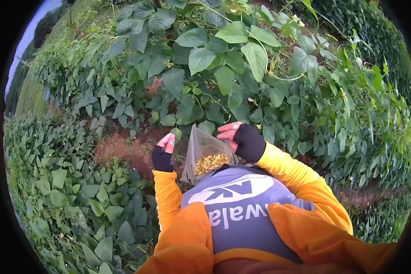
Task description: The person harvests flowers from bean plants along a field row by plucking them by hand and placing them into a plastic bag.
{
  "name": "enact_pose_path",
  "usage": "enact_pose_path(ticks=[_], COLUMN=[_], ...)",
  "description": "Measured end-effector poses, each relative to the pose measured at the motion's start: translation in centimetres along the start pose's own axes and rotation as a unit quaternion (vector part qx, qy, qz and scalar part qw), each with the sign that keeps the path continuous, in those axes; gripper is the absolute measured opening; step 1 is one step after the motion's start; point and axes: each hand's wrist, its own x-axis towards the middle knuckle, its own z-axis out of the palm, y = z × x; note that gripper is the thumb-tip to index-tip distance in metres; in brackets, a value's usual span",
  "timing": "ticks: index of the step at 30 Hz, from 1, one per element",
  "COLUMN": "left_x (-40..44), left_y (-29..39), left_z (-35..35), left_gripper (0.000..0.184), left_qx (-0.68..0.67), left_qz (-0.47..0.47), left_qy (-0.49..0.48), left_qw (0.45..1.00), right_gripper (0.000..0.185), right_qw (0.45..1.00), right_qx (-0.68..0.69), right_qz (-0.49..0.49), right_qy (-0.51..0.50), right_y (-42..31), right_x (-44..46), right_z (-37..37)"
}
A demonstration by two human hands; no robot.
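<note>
My left hand (164,154), in a black fingerless glove, is raised left of a clear plastic bag (192,148). Its fingers point upward beside a round green leaf (176,134); whether they touch the leaf I cannot tell. My right hand (243,139), gloved the same way, hovers at the bag's right side near the rim. Its fingers stretch toward the left, apart from the thumb, and I see nothing held in them. Hanging at my waist, the bag has its mouth open and many small yellow flower-like pieces (210,163) inside.
Leafy bean-like plants (223,55) rise close in front of me, with thin vines reaching out. Bare reddish soil (128,150) shows between the rows on the left. More low plants (91,201) spread to my left. Yellow sleeves (306,182) cover my arms.
</note>
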Motion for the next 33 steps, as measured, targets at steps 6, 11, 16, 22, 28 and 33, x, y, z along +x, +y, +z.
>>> enact_pose_path(ticks=[6, 11, 16, 22, 28, 33], left_x=[-1.2, -2.2, -2.9, -4.2, -6.0, -7.3], left_y=[-1.1, -1.8, -1.5, -1.7, -1.9, -2.8], left_z=[-2.6, -4.7, -5.8, -5.3, -6.8, -8.3], left_gripper=[0.037, 0.027, 0.029, 0.030, 0.032, 0.035], left_qx=[0.002, -0.025, -0.048, -0.064, -0.050, -0.081], left_qz=[-0.022, -0.019, -0.028, -0.023, -0.024, -0.048], left_qy=[0.016, 0.073, 0.095, 0.110, 0.152, 0.187], left_qw=[1.000, 0.997, 0.994, 0.992, 0.987, 0.978], right_gripper=[0.027, 0.027, 0.022, 0.021, 0.026, 0.026], right_qw=[0.997, 0.988, 0.887, 0.802, 0.819, 0.884], right_qx=[-0.060, -0.112, -0.278, -0.532, -0.555, -0.404], right_qz=[-0.016, -0.070, -0.219, -0.141, 0.090, 0.056], right_qy=[0.041, 0.080, 0.296, 0.233, 0.116, 0.229], right_y=[-1.1, -4.3, -5.2, -8.3, -10.6, -4.2], right_x=[2.9, 7.2, 18.2, 30.2, 34.0, 38.3], right_z=[-4.1, -7.2, -15.5, -21.3, -21.5, -24.5])
